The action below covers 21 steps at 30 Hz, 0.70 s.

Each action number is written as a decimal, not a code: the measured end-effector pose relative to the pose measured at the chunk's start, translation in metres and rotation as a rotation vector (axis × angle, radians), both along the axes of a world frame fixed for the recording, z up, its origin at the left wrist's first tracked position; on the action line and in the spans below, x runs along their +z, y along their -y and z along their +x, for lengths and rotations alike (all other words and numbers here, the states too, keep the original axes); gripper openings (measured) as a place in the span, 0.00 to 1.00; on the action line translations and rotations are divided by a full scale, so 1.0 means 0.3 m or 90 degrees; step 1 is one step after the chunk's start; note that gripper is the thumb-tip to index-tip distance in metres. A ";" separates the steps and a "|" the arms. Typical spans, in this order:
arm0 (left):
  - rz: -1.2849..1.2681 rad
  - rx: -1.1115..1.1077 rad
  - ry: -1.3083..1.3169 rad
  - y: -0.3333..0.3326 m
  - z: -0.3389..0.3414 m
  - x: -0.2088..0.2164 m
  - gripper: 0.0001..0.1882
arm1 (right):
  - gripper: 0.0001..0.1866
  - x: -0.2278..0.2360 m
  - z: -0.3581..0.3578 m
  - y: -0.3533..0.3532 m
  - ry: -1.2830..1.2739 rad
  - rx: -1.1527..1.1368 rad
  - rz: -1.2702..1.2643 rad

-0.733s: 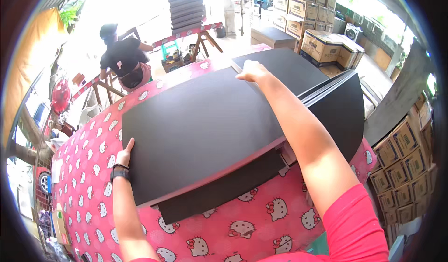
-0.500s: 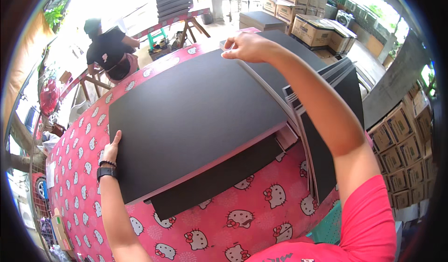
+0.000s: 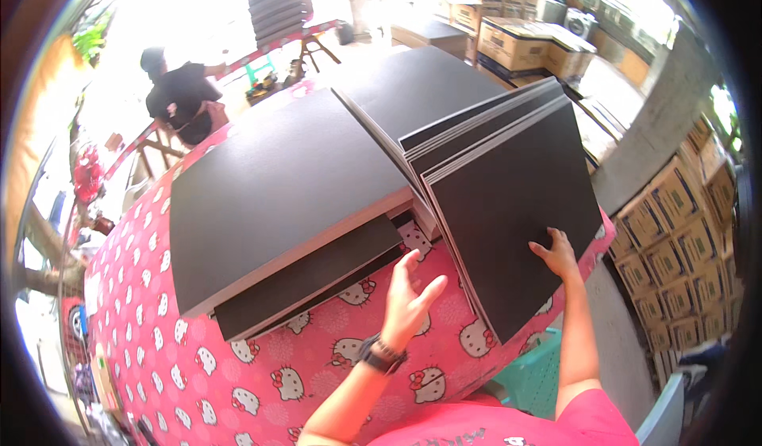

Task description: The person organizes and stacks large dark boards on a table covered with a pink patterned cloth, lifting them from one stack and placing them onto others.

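My left hand [image 3: 409,307] is in the air over the pink tablecloth, fingers apart and holding nothing. It is near the front edge of a large flat black board [image 3: 294,192]. My right hand [image 3: 558,254] rests on the top face of a leaning stack of black boards [image 3: 508,200] with pale edges, thumb and fingers apart. This stack tilts beside the large board, its layers fanned at the far end. A smaller black board [image 3: 309,279] sticks out from beneath the large one.
The pink tablecloth [image 3: 317,382] has a cartoon cat print. Another black board [image 3: 436,89] lies behind. A teal plastic stool [image 3: 532,374] stands at the near right. Cardboard boxes [image 3: 675,247] are piled on the right. A person in black [image 3: 181,97] sits at the far left.
My left hand has left the large board's left edge and moved right. My right hand has come from the far edge to the leaning stack. The view has shifted to the right.
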State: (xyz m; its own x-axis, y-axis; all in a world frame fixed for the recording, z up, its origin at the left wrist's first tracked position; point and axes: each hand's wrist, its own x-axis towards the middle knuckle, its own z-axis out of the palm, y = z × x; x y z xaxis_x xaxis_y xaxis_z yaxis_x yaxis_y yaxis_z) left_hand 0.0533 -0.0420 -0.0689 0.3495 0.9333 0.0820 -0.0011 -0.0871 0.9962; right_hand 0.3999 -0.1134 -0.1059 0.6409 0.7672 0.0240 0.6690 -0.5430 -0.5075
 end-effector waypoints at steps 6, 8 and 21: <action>-0.064 0.134 0.078 -0.054 0.353 -0.122 0.35 | 0.33 0.079 0.581 -0.155 0.074 -0.026 0.172; -0.073 0.115 0.096 -0.049 0.430 -0.077 0.31 | 0.38 0.024 0.863 -0.190 0.035 -0.043 0.206; -0.021 0.259 0.284 0.046 0.414 0.000 0.19 | 0.32 0.069 1.053 -0.225 -0.719 0.147 0.348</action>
State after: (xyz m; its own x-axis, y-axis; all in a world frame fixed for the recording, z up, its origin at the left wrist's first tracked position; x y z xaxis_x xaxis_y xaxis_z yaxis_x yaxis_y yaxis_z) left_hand 0.1774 -0.0557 -0.0688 -0.0976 0.9894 0.1072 -0.3923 -0.1372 0.9096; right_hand 0.7158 -0.0458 -0.0851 0.3647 0.9259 -0.0983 -0.2284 -0.0133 -0.9735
